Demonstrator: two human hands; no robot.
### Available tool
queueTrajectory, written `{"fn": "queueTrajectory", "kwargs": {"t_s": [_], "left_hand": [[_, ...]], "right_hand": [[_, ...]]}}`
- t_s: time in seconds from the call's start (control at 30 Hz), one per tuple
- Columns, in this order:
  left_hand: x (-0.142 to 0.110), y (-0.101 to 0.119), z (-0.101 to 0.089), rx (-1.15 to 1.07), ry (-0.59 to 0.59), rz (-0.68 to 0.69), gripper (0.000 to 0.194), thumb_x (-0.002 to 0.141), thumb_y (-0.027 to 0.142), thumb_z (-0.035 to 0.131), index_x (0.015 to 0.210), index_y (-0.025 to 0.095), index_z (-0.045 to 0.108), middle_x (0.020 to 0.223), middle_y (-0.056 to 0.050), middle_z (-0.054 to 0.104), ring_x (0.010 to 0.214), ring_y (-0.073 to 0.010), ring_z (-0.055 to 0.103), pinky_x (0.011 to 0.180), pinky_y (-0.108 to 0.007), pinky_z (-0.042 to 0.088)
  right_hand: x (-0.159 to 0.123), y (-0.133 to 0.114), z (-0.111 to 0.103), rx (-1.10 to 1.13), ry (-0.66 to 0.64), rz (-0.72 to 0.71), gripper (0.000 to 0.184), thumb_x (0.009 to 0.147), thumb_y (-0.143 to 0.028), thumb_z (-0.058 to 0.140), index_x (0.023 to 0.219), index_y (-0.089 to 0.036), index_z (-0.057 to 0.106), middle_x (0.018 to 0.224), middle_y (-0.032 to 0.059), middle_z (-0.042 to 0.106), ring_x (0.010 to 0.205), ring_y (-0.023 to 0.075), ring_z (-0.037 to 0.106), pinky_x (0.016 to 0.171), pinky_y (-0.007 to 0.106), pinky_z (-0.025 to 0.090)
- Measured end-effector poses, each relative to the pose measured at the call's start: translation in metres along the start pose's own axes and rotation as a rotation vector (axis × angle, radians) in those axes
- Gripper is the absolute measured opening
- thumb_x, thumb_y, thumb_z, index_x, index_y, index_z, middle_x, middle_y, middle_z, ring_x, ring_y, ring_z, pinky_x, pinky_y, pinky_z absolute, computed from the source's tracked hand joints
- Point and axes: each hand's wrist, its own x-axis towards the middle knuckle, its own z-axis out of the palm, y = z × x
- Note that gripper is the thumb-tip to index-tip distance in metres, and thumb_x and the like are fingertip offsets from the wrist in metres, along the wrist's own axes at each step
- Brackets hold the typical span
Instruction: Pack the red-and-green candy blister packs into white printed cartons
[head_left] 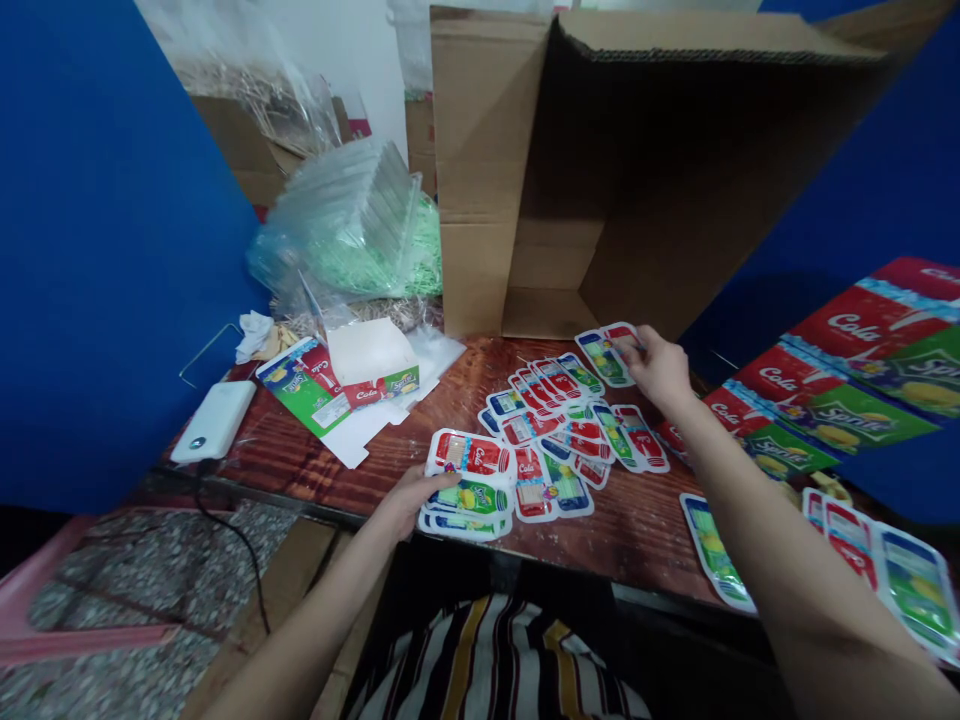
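My left hand (409,500) is closed on a small stack of Cola and Sprite printed packs (472,455) at the table's front edge, thumb on top. Over at the far side of the pile, my right hand (660,370) pinches the red end of another Cola and Sprite pack (606,356). Between the hands lies a loose, overlapping pile of the same red and green packs (536,425). Single packs (712,550) and a further group (877,560) rest beside and beyond my right forearm.
An open cardboard box (480,170) stands on its side at the back. Folded Cola-Sprite cartons (847,370) are stacked at right. An opened carton (375,365), a white power bank (214,422) with a cable, and clear plastic trays (352,210) are on the left.
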Motion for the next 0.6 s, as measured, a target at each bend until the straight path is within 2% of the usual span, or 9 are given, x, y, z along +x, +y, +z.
{"fn": "queueTrajectory", "kwargs": {"t_s": [0.1, 0.17, 0.23, 0.3, 0.4, 0.47, 0.6], "left_hand": [[0.0, 0.001, 0.001, 0.003, 0.002, -0.003, 0.039, 0.063, 0.024, 0.081, 0.096, 0.008, 0.07, 0.087, -0.013, 0.075, 0.078, -0.0261, 0.072, 0.071, -0.035, 0.059], [0.0, 0.001, 0.001, -0.001, 0.001, 0.001, 0.04, 0.062, 0.025, 0.081, 0.096, 0.008, 0.07, 0.088, -0.014, 0.075, 0.078, -0.0263, 0.072, 0.072, -0.035, 0.059], [0.0, 0.001, 0.001, -0.011, -0.005, 0.016, 0.042, 0.061, 0.025, 0.082, 0.097, 0.008, 0.07, 0.088, -0.014, 0.075, 0.078, -0.0263, 0.072, 0.073, -0.034, 0.058], [0.0, 0.0, 0.001, -0.016, -0.006, 0.021, 0.043, 0.06, 0.025, 0.082, 0.097, 0.008, 0.07, 0.088, -0.014, 0.075, 0.078, -0.0263, 0.072, 0.073, -0.034, 0.058], [0.002, -0.001, 0.0, -0.016, -0.004, -0.002, 0.044, 0.059, 0.026, 0.083, 0.097, 0.008, 0.07, 0.086, -0.014, 0.075, 0.077, -0.0268, 0.072, 0.072, -0.035, 0.058], [0.003, -0.002, -0.001, -0.018, -0.01, -0.008, 0.045, 0.058, 0.027, 0.083, 0.097, 0.008, 0.069, 0.086, -0.014, 0.075, 0.077, -0.0272, 0.072, 0.073, -0.036, 0.058], [0.003, -0.002, -0.001, -0.022, -0.014, 0.015, 0.048, 0.057, 0.029, 0.085, 0.097, 0.009, 0.07, 0.088, -0.014, 0.075, 0.078, -0.0264, 0.072, 0.074, -0.035, 0.058]], "right_hand": [[0.005, -0.003, 0.008, -0.117, -0.093, -0.125, 0.024, 0.088, -0.033, 0.045, 0.1, -0.019, 0.061, 0.08, 0.0089, 0.069, 0.074, 0.0238, 0.064, 0.063, 0.028, 0.04], [0.012, -0.004, 0.013, -0.203, -0.18, -0.272, 0.024, 0.087, -0.024, 0.044, 0.103, -0.019, 0.061, 0.087, 0.0084, 0.071, 0.08, 0.023, 0.064, 0.077, 0.033, 0.04], [0.023, -0.008, 0.013, -0.343, -0.292, -0.437, 0.027, 0.082, -0.015, 0.046, 0.104, -0.02, 0.062, 0.091, 0.0072, 0.071, 0.087, 0.0234, 0.063, 0.092, 0.042, 0.034], [0.034, -0.016, 0.01, -0.494, -0.44, -0.547, 0.032, 0.076, -0.01, 0.05, 0.102, -0.022, 0.064, 0.089, 0.0058, 0.072, 0.088, 0.0241, 0.063, 0.097, 0.051, 0.026], [0.048, -0.036, 0.007, -0.632, -0.685, -0.596, 0.029, 0.074, -0.007, 0.054, 0.093, -0.023, 0.069, 0.082, 0.0063, 0.071, 0.086, 0.0248, 0.064, 0.098, 0.054, 0.023], [0.054, -0.051, 0.01, -0.653, -0.798, -0.61, 0.024, 0.073, -0.006, 0.056, 0.085, -0.02, 0.071, 0.082, 0.0091, 0.071, 0.088, 0.0266, 0.064, 0.098, 0.055, 0.023], [0.056, -0.068, 0.032, -0.633, -0.874, -0.622, 0.026, 0.067, -0.001, 0.058, 0.079, -0.018, 0.073, 0.091, 0.0108, 0.072, 0.096, 0.0278, 0.063, 0.1, 0.052, 0.026]]}}
